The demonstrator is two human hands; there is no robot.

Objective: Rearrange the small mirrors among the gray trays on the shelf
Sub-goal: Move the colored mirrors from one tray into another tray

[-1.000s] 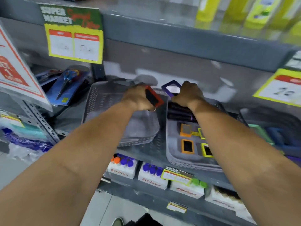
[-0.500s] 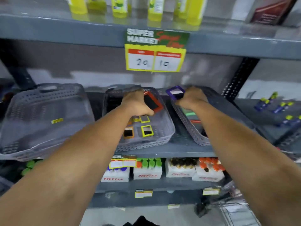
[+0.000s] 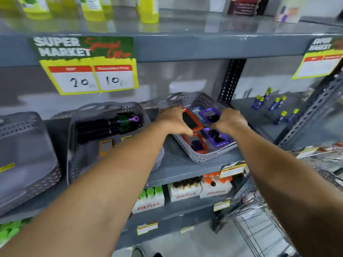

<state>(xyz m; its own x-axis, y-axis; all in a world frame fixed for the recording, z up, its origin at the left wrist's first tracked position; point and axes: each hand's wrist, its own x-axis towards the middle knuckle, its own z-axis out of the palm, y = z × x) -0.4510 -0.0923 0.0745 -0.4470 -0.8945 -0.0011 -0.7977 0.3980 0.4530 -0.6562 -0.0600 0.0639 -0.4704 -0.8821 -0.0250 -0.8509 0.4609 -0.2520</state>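
My left hand grips a red-framed mirror, and my right hand grips a purple-framed mirror. Both hands hover over the right gray tray. That tray holds another red-framed mirror and another purple-framed mirror. The middle gray tray holds black and purple brushes and small orange and yellow framed mirrors, partly hidden by my left forearm. A left gray tray shows only a small yellow label.
A price sign reading 20 and 10 hangs from the upper shelf edge. Yellow bottles stand above. Boxed small bottles fill the lower shelf. A wire shopping cart stands at lower right. Small blue bottles sit right of the black upright.
Both hands, still holding the red and purple mirrors, moved right from over the middle tray to over the right tray. The view shifted right along the shelf.
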